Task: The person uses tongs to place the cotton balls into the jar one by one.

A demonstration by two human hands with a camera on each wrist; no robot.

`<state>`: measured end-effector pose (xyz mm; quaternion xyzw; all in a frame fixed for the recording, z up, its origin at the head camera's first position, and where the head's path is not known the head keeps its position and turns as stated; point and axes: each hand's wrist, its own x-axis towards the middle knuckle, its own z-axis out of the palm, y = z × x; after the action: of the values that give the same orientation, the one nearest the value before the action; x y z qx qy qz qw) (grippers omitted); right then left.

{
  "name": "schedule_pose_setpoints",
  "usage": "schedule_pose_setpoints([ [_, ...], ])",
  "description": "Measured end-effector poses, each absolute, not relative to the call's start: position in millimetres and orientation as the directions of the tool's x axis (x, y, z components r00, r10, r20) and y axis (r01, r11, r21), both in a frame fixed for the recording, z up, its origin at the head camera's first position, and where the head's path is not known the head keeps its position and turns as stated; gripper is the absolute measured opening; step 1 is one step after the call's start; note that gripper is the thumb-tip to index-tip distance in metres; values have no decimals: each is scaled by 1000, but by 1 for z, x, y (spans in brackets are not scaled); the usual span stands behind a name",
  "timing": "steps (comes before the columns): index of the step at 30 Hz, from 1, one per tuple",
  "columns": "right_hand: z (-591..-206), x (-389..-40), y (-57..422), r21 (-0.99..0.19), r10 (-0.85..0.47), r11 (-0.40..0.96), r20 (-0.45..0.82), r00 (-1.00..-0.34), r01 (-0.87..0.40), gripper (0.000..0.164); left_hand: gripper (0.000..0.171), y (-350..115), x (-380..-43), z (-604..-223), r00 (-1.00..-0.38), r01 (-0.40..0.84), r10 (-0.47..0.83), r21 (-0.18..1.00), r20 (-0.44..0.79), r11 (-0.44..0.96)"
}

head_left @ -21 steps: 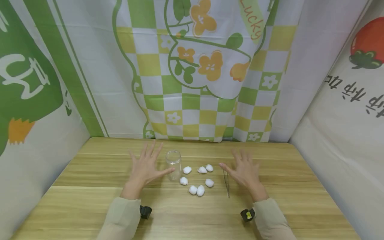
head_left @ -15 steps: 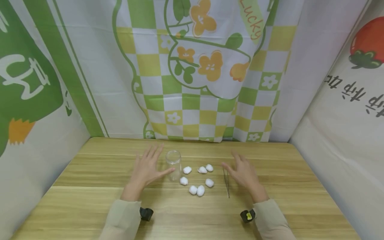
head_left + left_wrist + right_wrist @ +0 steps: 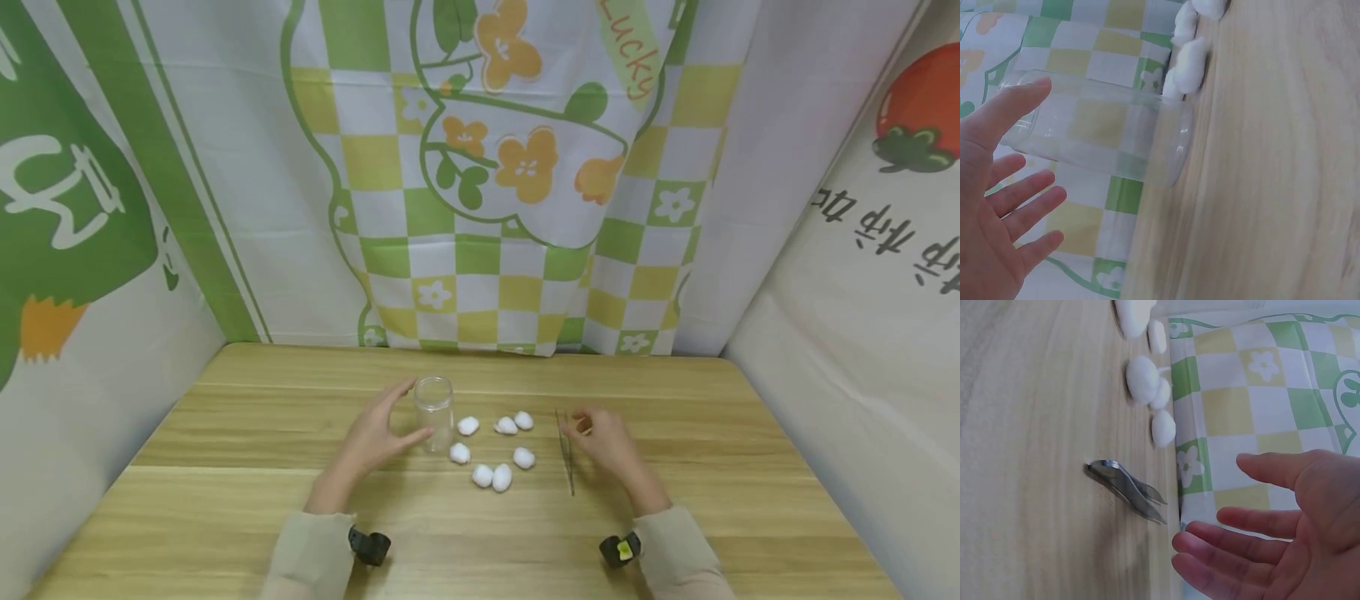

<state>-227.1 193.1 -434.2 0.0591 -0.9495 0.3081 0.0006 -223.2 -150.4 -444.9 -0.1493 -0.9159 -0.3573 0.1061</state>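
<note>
Left grip [image 3: 373,435]: thumb and fingers spread in a wide curve beside the clear jar [image 3: 434,425], a shape that seems matched to its round wall; contact cannot be told.
Right grip [image 3: 603,437]: thumb and fingers parted, holding nothing, close by the tweezers [image 3: 1121,482], bent low as though for a thin tool.
Tweezers: lying on the desk [image 3: 480,550], joined end toward the near side, probably set rightward to suit that hand.
Jar: upright at the left, mouth up, apparently to receive things.
Cotton balls [image 3: 502,477]: seven, loosely ringed between both, likely for easy reach.
</note>
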Motion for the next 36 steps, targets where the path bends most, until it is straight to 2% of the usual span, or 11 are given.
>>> schedule_pose_setpoints([
  [8, -437, -223, 192, -647, -62, 761, 2, -998, -48, 32, 81, -146, -226, -454, -944, 329, 173, 770, 281, 546],
  [16, -441, -220, 193, -765, 27, 615, -218, -976, 188, 27, 80, -141, -227, -458, -974, 215, 152, 896, 168, 388],
  [27, -453, -223, 194, -804, 94, 510, -301, -949, 306, 22, 79, -133, -230, -466, -982, 174, 116, 946, 147, 274],
  [36, -456, -225, 189, -809, 141, 477, -315, -939, 343, 23, 83, -129, -231, -472, -989, 133, 92, 957, 113, 257],
])
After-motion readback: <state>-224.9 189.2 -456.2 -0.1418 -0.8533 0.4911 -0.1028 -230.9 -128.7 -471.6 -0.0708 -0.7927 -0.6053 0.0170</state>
